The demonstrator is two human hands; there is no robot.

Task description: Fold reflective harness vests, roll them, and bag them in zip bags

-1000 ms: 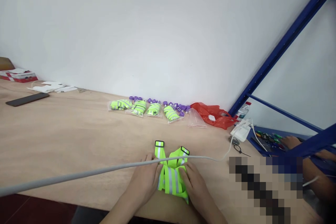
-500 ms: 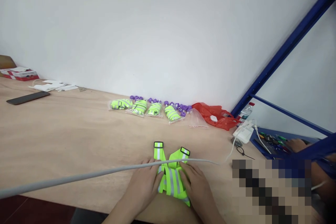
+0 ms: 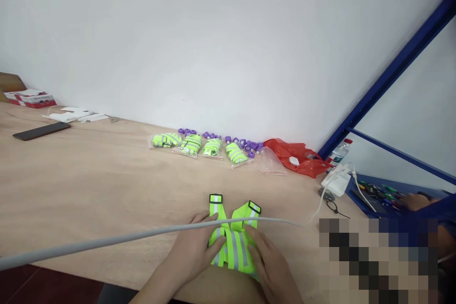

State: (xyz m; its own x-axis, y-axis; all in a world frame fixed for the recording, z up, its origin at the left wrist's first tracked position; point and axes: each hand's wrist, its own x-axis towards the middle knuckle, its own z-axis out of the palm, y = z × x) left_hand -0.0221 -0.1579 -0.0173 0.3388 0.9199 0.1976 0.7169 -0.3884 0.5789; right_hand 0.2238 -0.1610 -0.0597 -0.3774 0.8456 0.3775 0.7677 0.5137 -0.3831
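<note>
On the table right in front of me lies a folded neon-yellow reflective vest [image 3: 235, 247] with grey stripes. Two straps with black buckles stick out from its far side. My left hand [image 3: 194, 247] grips the left edge, thumb across the folded fabric and fingers by the left strap. Along the right edge my right hand [image 3: 270, 259] holds the fabric with bent fingers; its fingertips are partly hidden. A grey cable [image 3: 153, 232] passes across the view in front of the left hand and the straps.
Several bagged reflective vests [image 3: 190, 144] line the wall with purple pieces [image 3: 252, 145] behind. A clear bag [image 3: 272, 164], red plastic bag [image 3: 302, 161], bottle [image 3: 340, 153] and white power strip [image 3: 336, 181] lie right. Another person's hand [image 3: 413, 202] is by the tools. A dark slab [image 3: 42, 131] lies left.
My left thumb has moved further over the vest, and my right fingers have slid and bent along its right edge. The whole view has shifted slightly.
</note>
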